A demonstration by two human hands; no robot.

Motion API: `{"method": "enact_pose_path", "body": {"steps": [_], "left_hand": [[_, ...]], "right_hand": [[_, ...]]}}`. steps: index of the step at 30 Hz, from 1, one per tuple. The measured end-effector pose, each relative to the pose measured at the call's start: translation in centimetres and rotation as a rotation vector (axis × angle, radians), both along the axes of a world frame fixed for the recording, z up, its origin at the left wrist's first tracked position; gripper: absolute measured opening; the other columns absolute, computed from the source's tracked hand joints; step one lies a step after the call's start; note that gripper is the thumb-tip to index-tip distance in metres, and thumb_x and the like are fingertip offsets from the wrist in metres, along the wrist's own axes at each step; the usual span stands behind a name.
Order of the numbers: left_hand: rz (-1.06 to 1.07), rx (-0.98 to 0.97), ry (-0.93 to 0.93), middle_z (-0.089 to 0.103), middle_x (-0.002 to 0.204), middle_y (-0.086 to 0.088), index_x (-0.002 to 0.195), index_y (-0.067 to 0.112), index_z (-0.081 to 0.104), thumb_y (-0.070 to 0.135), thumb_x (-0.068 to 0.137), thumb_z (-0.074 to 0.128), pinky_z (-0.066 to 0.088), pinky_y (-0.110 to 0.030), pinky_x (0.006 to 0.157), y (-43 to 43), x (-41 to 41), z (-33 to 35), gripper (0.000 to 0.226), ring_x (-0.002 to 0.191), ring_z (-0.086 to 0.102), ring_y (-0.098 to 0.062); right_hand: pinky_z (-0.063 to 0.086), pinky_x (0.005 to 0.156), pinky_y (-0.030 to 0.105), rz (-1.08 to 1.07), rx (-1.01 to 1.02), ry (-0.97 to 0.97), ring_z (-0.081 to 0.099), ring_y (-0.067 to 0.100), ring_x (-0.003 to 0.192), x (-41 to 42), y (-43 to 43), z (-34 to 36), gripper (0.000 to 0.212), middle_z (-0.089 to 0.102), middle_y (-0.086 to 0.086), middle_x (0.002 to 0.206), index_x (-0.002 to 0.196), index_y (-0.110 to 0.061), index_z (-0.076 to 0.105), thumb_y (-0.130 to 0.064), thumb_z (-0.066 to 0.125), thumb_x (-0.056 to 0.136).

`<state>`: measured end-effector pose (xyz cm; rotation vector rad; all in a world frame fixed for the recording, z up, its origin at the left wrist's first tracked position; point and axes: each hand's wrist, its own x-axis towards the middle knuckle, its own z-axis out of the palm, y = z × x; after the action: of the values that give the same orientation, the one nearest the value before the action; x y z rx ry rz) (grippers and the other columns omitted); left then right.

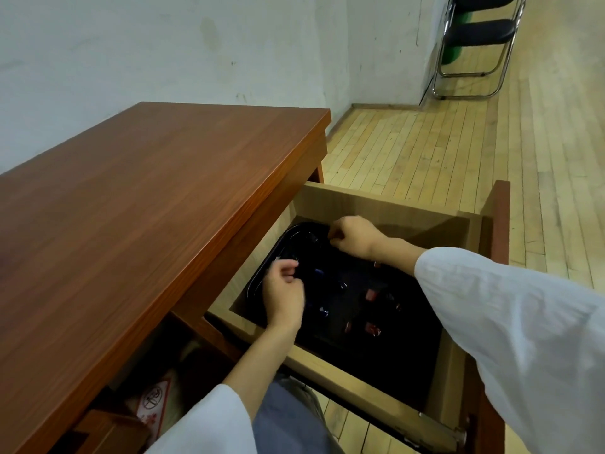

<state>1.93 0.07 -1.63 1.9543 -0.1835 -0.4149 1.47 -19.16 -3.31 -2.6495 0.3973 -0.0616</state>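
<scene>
Black tray (pixel 376 352) lengthwise along drawer (pixel 327 363)

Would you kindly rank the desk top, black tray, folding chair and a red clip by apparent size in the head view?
Desk top
Black tray
Folding chair (distant, so only apparent)
Red clip

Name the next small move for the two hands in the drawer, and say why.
Probably lift the left hand and right hand a little, clear of the black tray. Both curl fingers over its far end in the open drawer, as if pinching small pieces; what they hold is too dark to tell.
</scene>
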Motion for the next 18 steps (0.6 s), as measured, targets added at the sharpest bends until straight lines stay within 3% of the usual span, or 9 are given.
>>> {"method": "enact_pose_path", "body": {"steps": [1, 3, 6, 8, 14, 18], "left_hand": [[-0.234, 0.154, -0.106, 0.046, 0.126, -0.003, 0.108, 0.024, 0.056, -0.003, 0.084, 0.056, 0.042, -0.016, 0.076, 0.0, 0.1, -0.3, 0.037, 0.116, 0.046, -0.017], [-0.617, 0.535, -0.334, 0.042, 0.129, 0.0, 0.116, 0.029, 0.055, 0.005, 0.079, 0.063, 0.035, -0.027, 0.095, -0.2, 0.3, -0.9, 0.044, 0.123, 0.035, -0.02], [-0.831, 0.876, -0.687, 0.041, 0.13, -0.003, 0.124, 0.028, 0.05, 0.013, 0.078, 0.063, 0.024, -0.039, 0.104, -0.5, 0.1, -1.8, 0.051, 0.125, 0.031, -0.026], [-0.886, 0.964, -0.78, 0.044, 0.129, -0.005, 0.126, 0.025, 0.05, 0.016, 0.08, 0.062, 0.025, -0.041, 0.102, -0.6, 0.2, -2.5, 0.049, 0.123, 0.033, -0.028], [-0.876, 1.011, -0.771, 0.052, 0.124, -0.006, 0.118, 0.021, 0.058, 0.009, 0.086, 0.057, 0.026, -0.043, 0.101, -1.4, 0.3, -2.8, 0.035, 0.12, 0.039, -0.028], [-0.883, 1.004, -0.749, 0.051, 0.124, -0.006, 0.118, 0.022, 0.059, 0.011, 0.086, 0.057, 0.026, -0.041, 0.101, -1.5, 0.2, -2.9, 0.034, 0.12, 0.038, -0.028]], "right_hand": [[0.049, 0.083, 0.034, 0.086, 0.004, 0.024, 0.059, 0.024, 0.099, -0.1, 1.0, 0.0, 0.024, 0.061, 0.008, 0.108, 0.107, -0.012, 0.064, -0.022, 0.06, 0.085], [0.048, 0.083, 0.035, 0.221, -0.06, 0.126, 0.058, 0.025, 0.1, -0.3, 2.7, -0.4, 0.036, 0.057, 0.008, 0.112, 0.114, -0.013, 0.06, -0.03, 0.062, 0.083], [0.044, 0.074, 0.032, 0.288, -0.155, 0.24, 0.058, 0.027, 0.102, -0.5, 3.7, -1.4, 0.042, 0.054, 0.007, 0.116, 0.117, -0.015, 0.056, -0.034, 0.063, 0.08], [0.041, 0.072, 0.031, 0.302, -0.172, 0.26, 0.058, 0.028, 0.102, -0.6, 3.7, -1.8, 0.039, 0.057, 0.008, 0.115, 0.115, -0.014, 0.056, -0.035, 0.061, 0.082], [0.049, 0.075, 0.033, 0.275, -0.211, 0.311, 0.062, 0.028, 0.094, -0.4, 2.9, -2.2, 0.036, 0.065, 0.011, 0.101, 0.102, -0.009, 0.063, -0.038, 0.062, 0.08], [0.044, 0.067, 0.029, 0.257, -0.215, 0.357, 0.062, 0.025, 0.092, -0.5, 2.2, -2.0, 0.039, 0.065, 0.009, 0.102, 0.105, -0.011, 0.063, -0.04, 0.066, 0.078]]}}
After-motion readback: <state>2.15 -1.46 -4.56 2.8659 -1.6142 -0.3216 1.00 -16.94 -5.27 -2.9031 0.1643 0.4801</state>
